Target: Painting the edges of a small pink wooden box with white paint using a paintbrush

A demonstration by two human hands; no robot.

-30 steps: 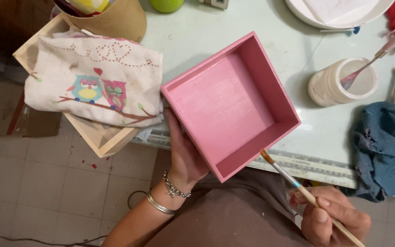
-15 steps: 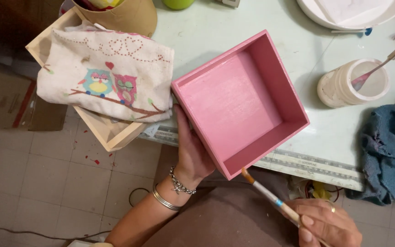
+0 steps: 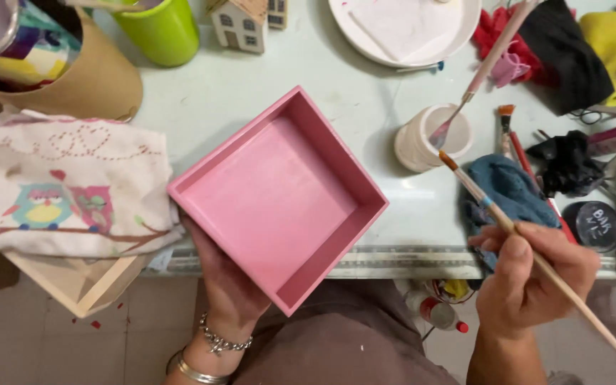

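Pink-painted square wooden tray, shallow and open-topped, sits turned corner-on at the near edge of the pale green table, partly overhanging it. The left hand supports it from below at the near left side, fingers hidden under the base, so their exact curl cannot be told; a silver chain bracelet and a bangle circle that wrist.

The right hand is well apart from the tray, off to its right, fingers closed around a long wooden-handled paintbrush whose orange-tipped bristles point up and left toward a small white cup. A second, pink-stained brush leans in that cup. Beneath the held brush lies a crumpled blue cloth.

Left of the tray, a cream fabric printed with owls drapes over an unpainted wooden box. At the table's far side stand a tan cardboard tub, a lime green cup, a little wooden house and a white plate.
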